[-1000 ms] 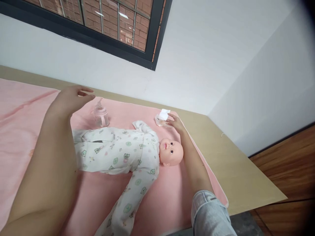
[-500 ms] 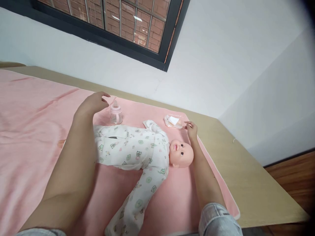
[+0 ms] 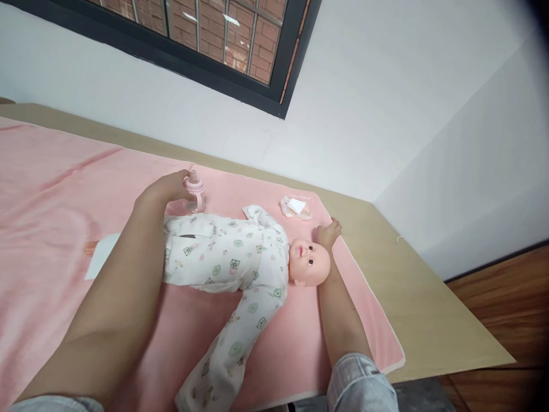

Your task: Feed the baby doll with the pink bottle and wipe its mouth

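A baby doll [image 3: 240,260] in a white printed sleepsuit lies on its back on a pink blanket [image 3: 51,189], head to the right. My left hand [image 3: 167,187] reaches past the doll's body and wraps around a small pink feeding bottle [image 3: 194,195] standing at the blanket's far side. My right hand [image 3: 328,233] rests just behind the doll's head [image 3: 309,263], fingers loosely curled, holding nothing. A crumpled clear wrapper with a white wipe [image 3: 295,207] lies beyond that hand, apart from it.
The blanket covers a tan table [image 3: 429,309] set against a white wall, with a dark-framed window [image 3: 223,34] above. A white sheet [image 3: 100,260] peeks out left of my forearm. Wooden floor [image 3: 506,297] shows at the right.
My left hand has moved right and closed on the bottle. My right hand has let go of the wipe and drawn back to the doll's head.
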Motion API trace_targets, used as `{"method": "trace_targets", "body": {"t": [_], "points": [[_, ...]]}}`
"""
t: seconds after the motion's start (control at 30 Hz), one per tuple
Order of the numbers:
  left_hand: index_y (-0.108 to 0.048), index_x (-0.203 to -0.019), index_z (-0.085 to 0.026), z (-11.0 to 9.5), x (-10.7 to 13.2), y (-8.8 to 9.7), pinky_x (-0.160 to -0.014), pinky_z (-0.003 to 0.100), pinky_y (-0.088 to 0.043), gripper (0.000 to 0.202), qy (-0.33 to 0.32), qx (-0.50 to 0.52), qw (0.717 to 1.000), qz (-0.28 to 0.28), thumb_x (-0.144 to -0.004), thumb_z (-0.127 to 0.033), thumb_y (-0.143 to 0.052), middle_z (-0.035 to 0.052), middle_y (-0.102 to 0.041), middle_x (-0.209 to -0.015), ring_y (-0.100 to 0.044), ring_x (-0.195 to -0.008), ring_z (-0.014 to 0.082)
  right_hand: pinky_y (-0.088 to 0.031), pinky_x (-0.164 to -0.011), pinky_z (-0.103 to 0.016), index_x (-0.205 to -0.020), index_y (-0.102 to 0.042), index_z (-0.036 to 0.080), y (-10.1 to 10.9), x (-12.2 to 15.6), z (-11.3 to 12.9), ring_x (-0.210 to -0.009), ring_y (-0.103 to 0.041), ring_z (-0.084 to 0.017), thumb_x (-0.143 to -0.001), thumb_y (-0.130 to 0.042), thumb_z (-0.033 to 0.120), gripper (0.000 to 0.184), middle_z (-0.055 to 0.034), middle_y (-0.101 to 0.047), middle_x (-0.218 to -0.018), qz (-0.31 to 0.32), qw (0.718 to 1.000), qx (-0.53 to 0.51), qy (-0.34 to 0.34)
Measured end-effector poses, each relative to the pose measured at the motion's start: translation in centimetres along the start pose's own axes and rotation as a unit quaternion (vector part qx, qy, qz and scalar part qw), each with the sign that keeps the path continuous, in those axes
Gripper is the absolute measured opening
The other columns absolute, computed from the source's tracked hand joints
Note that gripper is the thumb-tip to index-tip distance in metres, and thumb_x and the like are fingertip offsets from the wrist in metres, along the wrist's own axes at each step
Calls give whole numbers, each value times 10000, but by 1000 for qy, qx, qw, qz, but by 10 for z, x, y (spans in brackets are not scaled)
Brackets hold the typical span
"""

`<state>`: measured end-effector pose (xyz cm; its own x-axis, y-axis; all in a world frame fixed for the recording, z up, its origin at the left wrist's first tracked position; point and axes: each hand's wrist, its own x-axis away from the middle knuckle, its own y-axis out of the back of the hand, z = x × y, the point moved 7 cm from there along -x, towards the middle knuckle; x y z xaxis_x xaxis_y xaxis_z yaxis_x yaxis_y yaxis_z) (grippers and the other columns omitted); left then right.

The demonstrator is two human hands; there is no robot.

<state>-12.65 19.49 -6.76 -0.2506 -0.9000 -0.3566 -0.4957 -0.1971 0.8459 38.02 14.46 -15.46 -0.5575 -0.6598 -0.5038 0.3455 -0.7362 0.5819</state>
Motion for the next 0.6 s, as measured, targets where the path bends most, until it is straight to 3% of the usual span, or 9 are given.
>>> {"method": "trace_targets", "body": {"t": [0.1, 0.2, 0.3, 0.4, 0.6], "points": [[-557, -1041, 3, 9, 5, -2, -659, 309, -311, 917, 95, -8, 995, 7, -593, -795, -507, 6, -597, -676, -626, -850, 195, -263, -1123, -497, -1363, -408, 69, 0, 1, -11, -1342, -346, -358, -736, -495, 160, 640, -240, -373, -1420, 3, 999, 5, -48], [-510, -1147, -82, 7, 12, -1, -664, 253, -364, 712, 122, -3, 992, 27, -661, -584, -648, 4, -620, -857, -557, -801, 143, -307, -1084, -527, -1411, -358, 86, 0, 4, -20, -1307, -381, -398, -726, -535, 198, 716, -259, -358, -1429, 27, 994, -1, -105], [-430, -1264, -98, 0, 14, 5, -672, 236, -382, 662, 129, -3, 991, 22, -744, -461, -620, 43, -588, -1059, -505, -853, 147, -311, -1087, -512, -1418, -343, 60, 2, 5, -20, -1269, -431, -386, -714, -557, 184, 747, -275, -457, -1347, 50, 991, 12, -121], [-375, -1335, -101, -13, 13, 12, -714, 235, -397, 671, 136, 36, 990, 0, -793, -425, -603, 64, -541, -1181, -495, -945, 164, -317, -1086, -508, -1411, -353, 54, 5, 5, -18, -1252, -461, -370, -725, -560, 177, 728, -276, -509, -1308, 56, 990, 16, -125], [-458, -1318, -186, -60, 15, 24, -798, 262, -429, 615, 108, 211, 970, -61, -766, -340, -679, 5, -554, -1150, -532, -984, 163, -328, -1088, -505, -1371, -380, 52, 7, 4, -19, -1225, -516, -335, -745, -572, 212, 674, -264, -557, -1272, 54, 991, -7, -122]]}}
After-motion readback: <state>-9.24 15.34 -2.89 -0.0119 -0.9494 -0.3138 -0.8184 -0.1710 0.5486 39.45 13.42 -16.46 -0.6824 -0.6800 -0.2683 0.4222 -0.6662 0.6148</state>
